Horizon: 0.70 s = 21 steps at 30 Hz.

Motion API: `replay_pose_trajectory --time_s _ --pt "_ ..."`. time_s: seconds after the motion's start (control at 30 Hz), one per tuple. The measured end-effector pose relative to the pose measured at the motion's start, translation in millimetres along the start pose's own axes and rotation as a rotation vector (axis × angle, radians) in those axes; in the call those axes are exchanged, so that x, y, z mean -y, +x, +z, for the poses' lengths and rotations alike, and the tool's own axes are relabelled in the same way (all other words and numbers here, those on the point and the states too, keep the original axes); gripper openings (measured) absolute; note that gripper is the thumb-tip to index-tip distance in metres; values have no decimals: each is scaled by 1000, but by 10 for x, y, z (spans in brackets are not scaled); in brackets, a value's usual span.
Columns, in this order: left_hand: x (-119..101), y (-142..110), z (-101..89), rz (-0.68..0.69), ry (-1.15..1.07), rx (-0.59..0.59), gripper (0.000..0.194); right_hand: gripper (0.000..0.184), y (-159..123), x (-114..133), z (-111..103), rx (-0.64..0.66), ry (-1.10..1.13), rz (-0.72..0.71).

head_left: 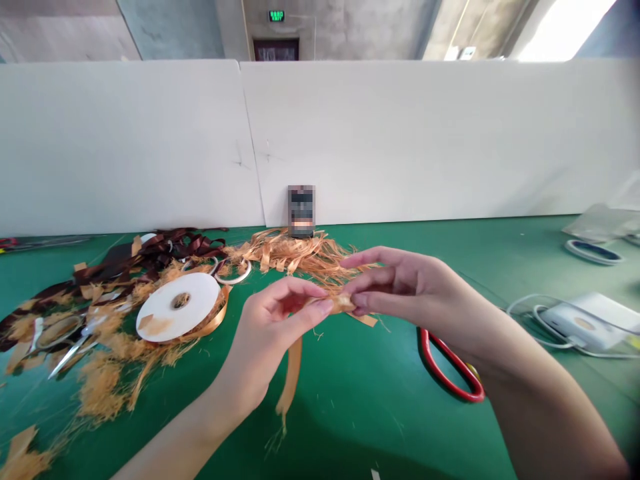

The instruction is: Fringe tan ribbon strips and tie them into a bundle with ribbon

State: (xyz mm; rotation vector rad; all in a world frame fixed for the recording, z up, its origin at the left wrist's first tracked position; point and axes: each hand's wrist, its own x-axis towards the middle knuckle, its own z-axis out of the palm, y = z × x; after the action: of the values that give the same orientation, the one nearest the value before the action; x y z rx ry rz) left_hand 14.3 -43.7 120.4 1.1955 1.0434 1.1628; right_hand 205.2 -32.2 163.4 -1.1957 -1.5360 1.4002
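The left hand [270, 333] and the right hand [405, 293] meet in the air above a green mat [380, 427], their fingertips [323, 308] nearly closed in a tight pinch on a small orange ribbon piece [341, 304], which is glossy and frayed into fine threads. The fingers hide most of it, so its exact shape is hard to make out. A flat orange ribbon strip [293, 377] hangs below the hands, its lower end shredded, and where it joins the piece is hidden. To the left sits a white ribbon roll [177, 307] with a round hole, beside steel scissors [70, 352] half buried in fluffy orange fibres. Glossy dark brown ribbon [150, 257] lies in loose curls behind them. A shaggy orange fibre pile [285, 253] lies ahead, near a blurred box [301, 212] against a white partition [425, 133]. A red loop handle [450, 367] is cut off from view under the right wrist, and open mat lies below the hands.
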Motion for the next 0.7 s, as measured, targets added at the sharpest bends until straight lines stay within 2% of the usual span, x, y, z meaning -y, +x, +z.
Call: replay_pose_trajectory --time_s 0.1,0.17,0.37,0.53,0.7 --pt "-8 17 -13 -17 12 -6 13 23 -12 27 9 -97 15 -24" --pt "-18 22 -15 -26 15 14 14 25 -11 30 28 -141 32 -48" --pt "-45 -14 2 -87 -5 86 24 36 21 -71 71 -58 4 -25" --pt "-44 -22 6 -96 91 46 26 31 37 -109 56 -55 -10 -20" --pt "-41 -4 4 -90 95 52 22 28 34 -75 59 -76 30 -27"
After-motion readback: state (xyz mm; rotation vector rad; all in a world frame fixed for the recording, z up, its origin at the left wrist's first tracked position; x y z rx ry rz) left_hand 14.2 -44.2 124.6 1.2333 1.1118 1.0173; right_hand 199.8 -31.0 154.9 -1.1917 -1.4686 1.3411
